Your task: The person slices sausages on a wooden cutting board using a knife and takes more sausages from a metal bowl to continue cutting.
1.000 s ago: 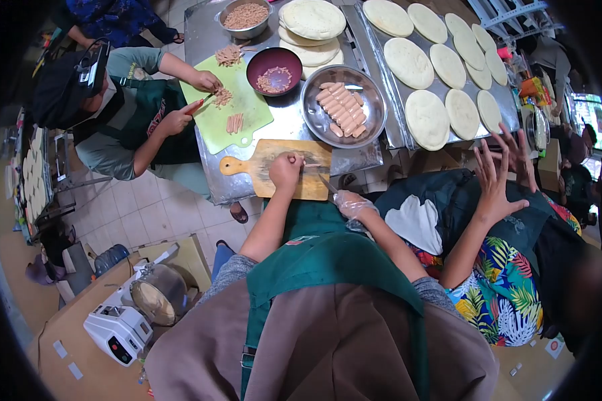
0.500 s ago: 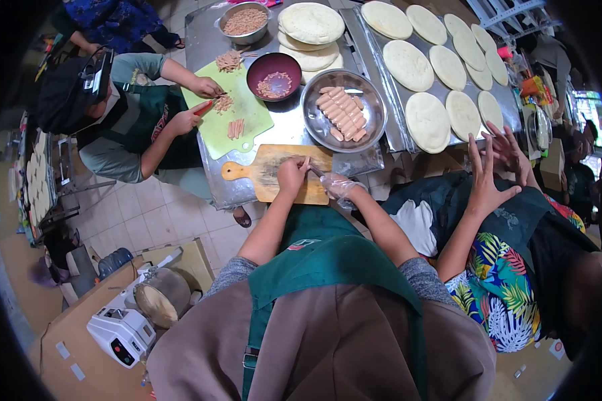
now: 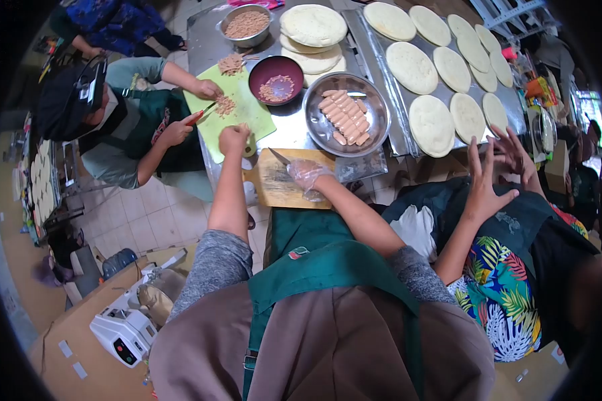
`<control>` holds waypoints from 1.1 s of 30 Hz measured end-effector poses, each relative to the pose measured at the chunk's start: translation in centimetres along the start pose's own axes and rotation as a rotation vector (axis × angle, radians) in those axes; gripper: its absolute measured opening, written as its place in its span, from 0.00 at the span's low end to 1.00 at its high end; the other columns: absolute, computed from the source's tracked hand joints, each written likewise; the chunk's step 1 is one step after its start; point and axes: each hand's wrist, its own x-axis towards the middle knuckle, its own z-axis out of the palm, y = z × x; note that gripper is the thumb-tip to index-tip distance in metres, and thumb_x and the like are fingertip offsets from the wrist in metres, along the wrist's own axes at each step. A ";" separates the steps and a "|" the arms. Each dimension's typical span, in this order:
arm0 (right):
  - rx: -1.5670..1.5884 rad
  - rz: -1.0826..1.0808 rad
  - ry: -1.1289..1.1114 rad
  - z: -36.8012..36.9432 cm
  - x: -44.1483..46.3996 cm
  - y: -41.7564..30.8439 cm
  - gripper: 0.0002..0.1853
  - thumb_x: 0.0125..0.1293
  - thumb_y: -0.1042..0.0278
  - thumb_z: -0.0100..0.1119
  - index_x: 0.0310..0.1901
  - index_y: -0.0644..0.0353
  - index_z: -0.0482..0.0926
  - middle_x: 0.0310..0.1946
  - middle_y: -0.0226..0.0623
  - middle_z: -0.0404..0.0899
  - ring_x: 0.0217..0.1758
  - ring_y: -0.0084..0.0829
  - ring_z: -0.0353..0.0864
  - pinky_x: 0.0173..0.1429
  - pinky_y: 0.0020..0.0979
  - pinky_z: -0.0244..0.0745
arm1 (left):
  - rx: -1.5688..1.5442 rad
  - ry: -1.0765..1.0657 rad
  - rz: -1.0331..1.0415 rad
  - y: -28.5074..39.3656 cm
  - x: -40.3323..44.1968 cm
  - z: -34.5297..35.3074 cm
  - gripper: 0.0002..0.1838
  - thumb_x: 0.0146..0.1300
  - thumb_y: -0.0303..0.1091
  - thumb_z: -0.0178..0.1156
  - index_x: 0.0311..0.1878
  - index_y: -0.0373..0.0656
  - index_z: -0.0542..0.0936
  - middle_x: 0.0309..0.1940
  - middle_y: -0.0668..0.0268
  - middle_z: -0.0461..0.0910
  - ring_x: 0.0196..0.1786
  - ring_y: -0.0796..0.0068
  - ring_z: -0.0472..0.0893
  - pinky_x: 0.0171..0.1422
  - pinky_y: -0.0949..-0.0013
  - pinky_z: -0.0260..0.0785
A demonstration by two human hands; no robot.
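Note:
My left hand (image 3: 234, 139) is closed above the lower corner of the green cutting board (image 3: 209, 137); whatever its fingers hold is hidden. In a clear plastic glove, my right hand (image 3: 308, 174) grips a knife (image 3: 279, 157), its blade pointing up and left over the wooden cutting board (image 3: 284, 187). Dark stains mark that wooden board. Beyond it, a steel bowl (image 3: 383, 130) contains several sausages (image 3: 344, 115).
Across the green board, a co-worker's hand (image 3: 174, 134) holds a red-handled knife beside chopped sausage (image 3: 225, 105). A maroon bowl (image 3: 254, 80), stacked round flatbreads (image 3: 313, 25) and a tray (image 3: 400, 127) of flatbreads stand further off. Another person's raised hands (image 3: 485, 180) are at right.
My left hand has moved left from the wooden board to the green board. My right hand has shifted left with the knife, whose blade now points away from me.

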 end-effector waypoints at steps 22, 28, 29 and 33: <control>0.542 0.579 0.233 7.5 -21.4 5.9 0.19 0.75 0.52 0.40 0.47 0.60 0.74 0.42 0.60 0.80 0.48 0.62 0.78 0.52 0.56 0.72 | 0.904 -0.367 1.442 29.5 -6.5 22.6 0.11 0.65 0.33 0.56 0.41 0.50 0.88 0.45 0.66 0.86 0.50 0.67 0.84 0.49 0.63 0.78; 0.534 0.567 0.279 8.1 -20.2 5.7 0.19 0.75 0.50 0.39 0.47 0.58 0.72 0.40 0.60 0.80 0.47 0.63 0.78 0.51 0.57 0.71 | 0.846 -0.328 1.417 28.6 -5.5 20.8 0.13 0.67 0.35 0.52 0.42 0.49 0.87 0.50 0.65 0.83 0.53 0.66 0.82 0.52 0.64 0.77; 0.500 0.556 0.283 8.1 -19.8 5.7 0.19 0.75 0.50 0.39 0.47 0.58 0.72 0.40 0.60 0.80 0.47 0.63 0.78 0.51 0.57 0.71 | 0.836 -0.314 1.429 28.3 -5.2 21.0 0.13 0.67 0.35 0.52 0.43 0.49 0.87 0.51 0.65 0.83 0.54 0.65 0.82 0.52 0.64 0.77; 0.470 0.533 0.287 7.5 -18.8 5.5 0.21 0.76 0.48 0.38 0.48 0.59 0.71 0.42 0.61 0.80 0.49 0.65 0.77 0.53 0.58 0.70 | 0.899 -0.425 1.441 29.0 -5.4 20.5 0.12 0.64 0.33 0.54 0.36 0.50 0.88 0.38 0.67 0.87 0.43 0.63 0.86 0.45 0.64 0.79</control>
